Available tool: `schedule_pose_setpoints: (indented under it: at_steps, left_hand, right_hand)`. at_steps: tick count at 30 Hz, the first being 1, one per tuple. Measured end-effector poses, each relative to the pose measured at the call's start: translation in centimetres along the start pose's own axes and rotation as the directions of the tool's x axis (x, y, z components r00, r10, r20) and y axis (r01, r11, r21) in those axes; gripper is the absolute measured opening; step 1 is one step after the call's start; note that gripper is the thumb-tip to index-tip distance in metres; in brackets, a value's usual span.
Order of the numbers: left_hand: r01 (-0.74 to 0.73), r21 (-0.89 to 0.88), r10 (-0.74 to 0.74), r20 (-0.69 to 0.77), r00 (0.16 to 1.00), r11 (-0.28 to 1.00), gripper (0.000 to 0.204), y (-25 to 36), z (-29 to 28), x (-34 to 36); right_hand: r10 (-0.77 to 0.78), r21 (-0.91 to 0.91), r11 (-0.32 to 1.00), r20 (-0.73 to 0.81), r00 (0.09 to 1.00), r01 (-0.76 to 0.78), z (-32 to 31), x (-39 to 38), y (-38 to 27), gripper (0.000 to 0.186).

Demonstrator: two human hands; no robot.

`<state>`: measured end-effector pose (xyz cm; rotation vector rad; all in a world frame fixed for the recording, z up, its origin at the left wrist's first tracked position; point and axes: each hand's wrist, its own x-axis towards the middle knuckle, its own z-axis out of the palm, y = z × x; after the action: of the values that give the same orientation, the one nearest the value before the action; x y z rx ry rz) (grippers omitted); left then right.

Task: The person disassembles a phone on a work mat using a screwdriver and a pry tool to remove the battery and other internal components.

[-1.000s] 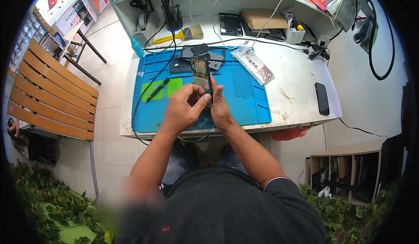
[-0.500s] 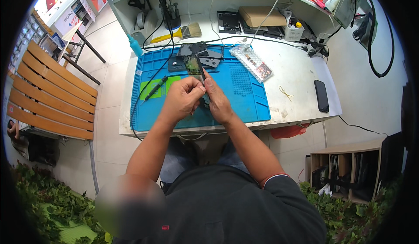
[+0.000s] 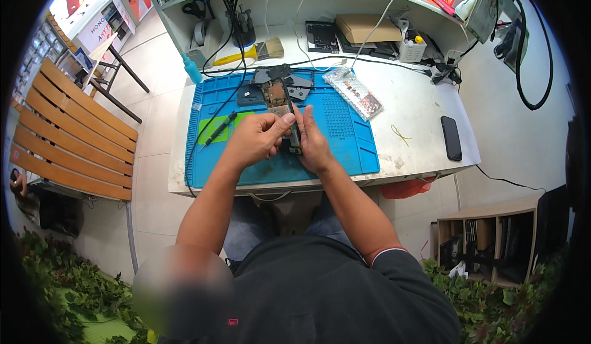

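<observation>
The fingers of the bare left hand (image 3: pixel 253 139) are lying curled together, with the thumb reaching over the face of a slim, dark, opened phone (image 3: pixel 276 93) whose copper and tan inner parts are showing. I cannot tell whether those fingers are pinching anything, since the hand itself is covering them. The fingers of the bare right hand (image 3: pixel 315 147) are closing round the phone's right edge and back, while the thumb is standing up, apart from it. The phone is sitting between the two hands, tilting slightly left at its upper end, above a blue rectangular bench mat (image 3: pixel 345 162).

Behind its upper end, flat dark-grey phone parts (image 3: pixel 300 89) are lying on the mat. Left of the hands, a slim black screwdriver (image 3: pixel 220 128) is resting aslant across a flat lime-green patch (image 3: pixel 208 125). A see-through bubble-wrap packet (image 3: pixel 354 94) is overlapping the mat's upper right side. On the white worktop (image 3: pixel 409 101), a thin yellowish loop (image 3: pixel 400 134) is lying right of the mat, and a black rectangular handset (image 3: pixel 451 138) is resting near the right end.
</observation>
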<state>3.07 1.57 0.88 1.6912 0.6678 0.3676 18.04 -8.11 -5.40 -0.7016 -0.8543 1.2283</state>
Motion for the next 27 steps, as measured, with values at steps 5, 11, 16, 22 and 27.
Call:
schedule_pose_setpoints:
  at_steps: [5,11,16,22,27]
  left_hand:
    - [-0.115,0.32,0.125,-0.011,0.992,0.94,0.049,1.8,-0.6,-0.7]
    - [-0.095,0.432,0.09,0.031,0.995,0.897,0.038,3.7,-1.4,-1.9]
    - [-0.17,0.171,0.165,0.046,0.985,0.971,0.034,1.7,-1.3,-1.4]
    - [-0.323,0.222,0.344,-0.066,0.936,0.92,0.032,-0.8,0.9,-0.9]
    - [-0.376,0.188,0.41,-0.207,0.888,0.907,0.032,-1.7,2.7,-0.5]
  right_hand:
    - [-0.024,-0.243,0.97,-0.02,1.0,0.019,1.2,0.0,-0.4,0.108]
    - [-0.021,-0.41,0.912,-0.04,0.999,0.003,2.1,-0.1,-0.4,0.104]
    - [0.011,-0.345,0.938,-0.05,0.999,-0.028,2.0,0.1,-0.6,0.078]
    - [0.037,-0.361,0.931,-0.041,0.998,-0.049,0.2,0.5,-1.2,0.052]
    - [-0.047,-0.43,0.902,-0.017,0.999,0.035,0.1,0.9,-1.5,0.057]
